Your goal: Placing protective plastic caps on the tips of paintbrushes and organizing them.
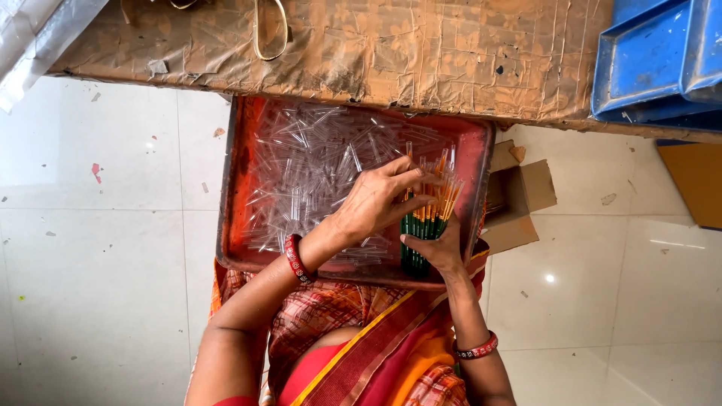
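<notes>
From the head view, a red tray (239, 188) rests on the person's lap, its far edge tucked under the brown table (361, 53). Most of the tray is covered by a loose heap of clear tubes (308, 173), so by my judgement a great deal is left to work through.

The right hand (436, 252) grips a bundle of green pens (425, 218) upright at the tray's near right corner, fingers wrapped about the lower ends; the orange tips stand up and most look bare, though I cannot tell which are capped.

The left hand (376, 199) reaches across over the tubes, fingers pinched narrow at the top of the bundle, touching the tips; whether it holds a tube I cannot tell.

An open cardboard box (519, 199) sits on the floor just right of the tray, and blue trays (654, 60) lie on the table.
</notes>
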